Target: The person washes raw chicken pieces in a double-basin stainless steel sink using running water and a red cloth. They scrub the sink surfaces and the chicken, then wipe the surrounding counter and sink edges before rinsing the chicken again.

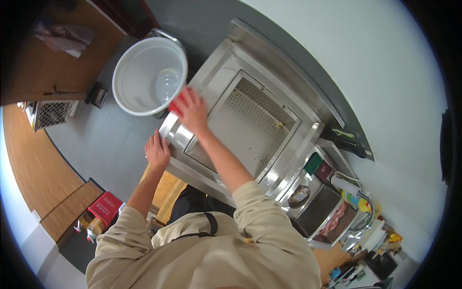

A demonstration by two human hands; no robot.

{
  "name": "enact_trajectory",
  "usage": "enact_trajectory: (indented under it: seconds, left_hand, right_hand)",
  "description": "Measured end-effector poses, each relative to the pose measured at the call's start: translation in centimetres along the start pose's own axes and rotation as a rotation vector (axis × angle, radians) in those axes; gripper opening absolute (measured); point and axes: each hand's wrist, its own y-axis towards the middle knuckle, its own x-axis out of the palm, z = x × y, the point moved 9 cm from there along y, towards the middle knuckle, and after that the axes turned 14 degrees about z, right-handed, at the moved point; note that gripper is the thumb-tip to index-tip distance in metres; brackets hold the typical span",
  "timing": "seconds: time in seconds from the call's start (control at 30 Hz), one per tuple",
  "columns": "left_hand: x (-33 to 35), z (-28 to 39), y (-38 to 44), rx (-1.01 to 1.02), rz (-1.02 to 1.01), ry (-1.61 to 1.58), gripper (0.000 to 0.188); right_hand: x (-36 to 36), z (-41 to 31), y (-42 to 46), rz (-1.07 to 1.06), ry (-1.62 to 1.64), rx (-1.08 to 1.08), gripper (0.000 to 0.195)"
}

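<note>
My right hand [193, 112] presses a red cloth or sponge [177, 105], blurred and partly hidden under the fingers, against the left rim of a stainless steel counter unit [225, 68]. Set into this unit is a recessed basin [238, 133] with perforated metal along its far side and small dark specks on its floor. My left hand [157, 150] rests on the unit's near left corner, fingers spread and holding nothing. Just beyond the right hand stands a large white plastic tub [140, 79], with a clear round shape [168, 85] at its bottom.
To the right is a steel sink [303, 234] with a curved faucet [368, 213], and reddish meat [332, 220] in one basin. Green and dark red pads [313, 163] lie beside it. A red box [105, 207] and bottles [94, 227] stand at lower left. A white wall rises behind.
</note>
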Motion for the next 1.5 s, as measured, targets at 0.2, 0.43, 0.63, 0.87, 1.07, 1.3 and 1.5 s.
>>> enact_trajectory:
  seconds: [0.2, 0.43, 0.63, 0.87, 1.07, 1.3, 1.5]
  left_hand:
    - [0.4, 0.1, -0.1, 0.016, -0.004, 0.042, 0.048]
    - [0.8, 0.2, 0.0, 0.063, 0.076, 0.033, 0.047]
    - [0.8, 0.1, 0.1, 0.032, 0.044, 0.03, 0.047]
    - [1.1, -0.3, 0.1, 0.067, 0.056, 0.064, 0.047]
    - [0.7, 0.2, 0.2, 0.053, 0.025, 0.071, 0.048]
    - [0.6, 0.0, 0.2, 0.044, 0.043, 0.025, 0.047]
    - [0.8, -0.1, -0.1, 0.012, 0.031, 0.03, 0.047]
  right_hand:
    - [-1.7, 5.8, 3.8, 0.006, -0.004, -0.069, 0.036]
    - [-9.0, 22.3, 9.4, 0.04, -0.557, 0.029, 0.027]
    - [-21.4, 32.1, -1.2, 0.291, -0.473, 0.615, 0.034]
    - [-33.2, 35.7, -15.2, 0.278, -0.719, 0.923, 0.023]
    - [-31.5, 36.1, -12.6, 0.469, -0.782, 0.883, 0.032]
    - [-24.3, 31.6, -2.2, 0.411, -0.64, 0.957, 0.045]
    - [-16.9, 27.0, 2.4, 0.197, -0.238, 0.375, 0.036]
